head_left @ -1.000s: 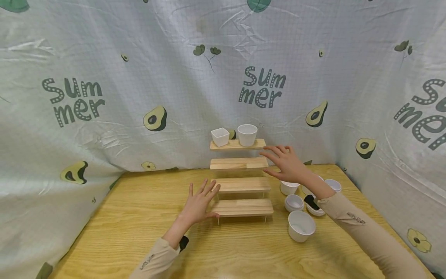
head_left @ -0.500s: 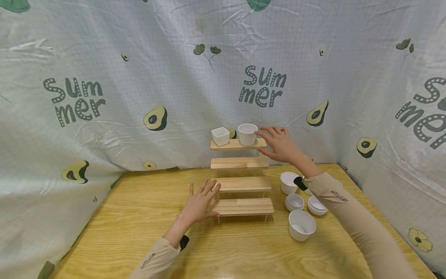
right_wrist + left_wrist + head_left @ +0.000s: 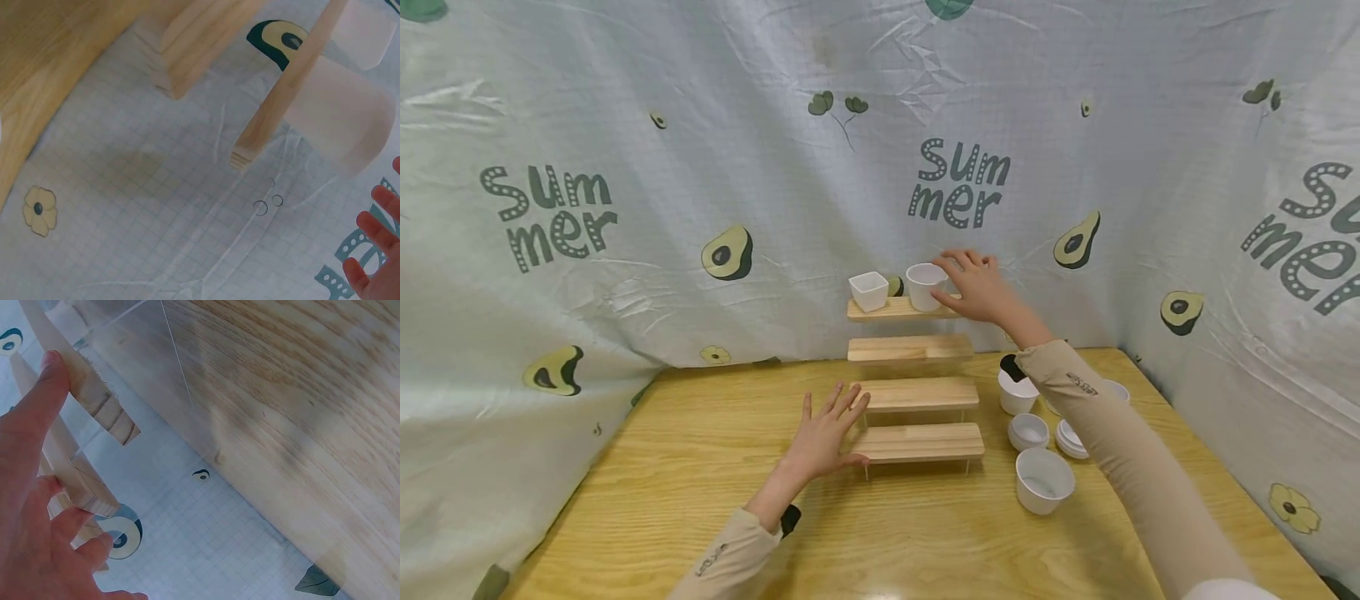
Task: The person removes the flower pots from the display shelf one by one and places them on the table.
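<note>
A wooden tiered stand (image 3: 917,443) rises in several steps at the table's middle. On its top step stand a square white pot (image 3: 869,292) and a round white pot (image 3: 922,287). My right hand (image 3: 976,287) reaches to the round pot's right side, its fingers loosely spread. In the right wrist view, those fingers (image 3: 378,232) show apart from the round pot (image 3: 340,115), beyond its rim; the thumb is out of sight there. My left hand (image 3: 820,437) rests at the stand's left end, fingers spread, its thumb (image 3: 51,378) touching a step's edge.
Right of the stand, several white pots are on the wooden table (image 3: 700,467), among them a larger round pot (image 3: 1044,480) in front and a low pot (image 3: 1028,432). My right sleeve covers part of the group. A printed cloth (image 3: 820,192) hangs close behind the stand.
My right hand has moved up and left, from beside the upper steps to the round pot on the top step. The left hand has stayed at the stand's left end.
</note>
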A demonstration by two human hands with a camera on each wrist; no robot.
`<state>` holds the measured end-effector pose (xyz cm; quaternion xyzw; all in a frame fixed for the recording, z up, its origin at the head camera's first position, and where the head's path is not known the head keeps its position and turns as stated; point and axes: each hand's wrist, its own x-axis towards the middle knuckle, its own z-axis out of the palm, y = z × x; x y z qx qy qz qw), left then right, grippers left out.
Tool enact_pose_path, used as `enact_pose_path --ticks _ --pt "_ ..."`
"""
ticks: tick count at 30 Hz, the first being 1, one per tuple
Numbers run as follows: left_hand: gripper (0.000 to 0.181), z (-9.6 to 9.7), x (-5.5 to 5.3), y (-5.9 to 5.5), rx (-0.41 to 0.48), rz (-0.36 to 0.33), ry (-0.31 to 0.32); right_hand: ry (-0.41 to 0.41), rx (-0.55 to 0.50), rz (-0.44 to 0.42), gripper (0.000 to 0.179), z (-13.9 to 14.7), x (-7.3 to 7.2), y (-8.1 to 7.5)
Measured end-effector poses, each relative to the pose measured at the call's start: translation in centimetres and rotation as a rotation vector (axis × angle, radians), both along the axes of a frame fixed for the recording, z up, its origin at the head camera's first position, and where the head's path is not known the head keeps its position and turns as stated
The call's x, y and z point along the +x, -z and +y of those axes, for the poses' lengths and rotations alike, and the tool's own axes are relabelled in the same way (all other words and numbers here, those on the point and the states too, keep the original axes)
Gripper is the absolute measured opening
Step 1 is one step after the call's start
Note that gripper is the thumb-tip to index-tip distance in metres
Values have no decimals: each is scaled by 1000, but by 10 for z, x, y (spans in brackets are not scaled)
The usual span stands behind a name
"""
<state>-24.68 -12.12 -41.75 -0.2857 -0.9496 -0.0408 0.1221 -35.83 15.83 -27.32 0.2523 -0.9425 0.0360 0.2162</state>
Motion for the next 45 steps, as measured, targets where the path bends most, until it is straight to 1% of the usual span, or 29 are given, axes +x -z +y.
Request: enact_pose_path --ticks 6,10,16,25,30,35,45 --pt "92 -1 0 -1 -6 14 9 7 -14 -15 54 -11 -11 -3" --pt "92 -1 0 0 -4 18 17 22 -16 -41 55 -17 -16 -2" --pt "91 -2 -1 2 -6 26 12 45 -13 -72 56 -24 -21 1" --pt "91 -1 0 0 0 14 8 67 35 -117 59 -30 -25 3" --pt "91 -1 1 1 -5 11 7 65 36 -139 58 -31 -25 5" --pt "92 -1 1 0 -14 4 0 66 24 -136 58 -32 -25 7" --pt "92 0 4 -2 4 -6 5 51 -9 -120 56 -31 -25 9"
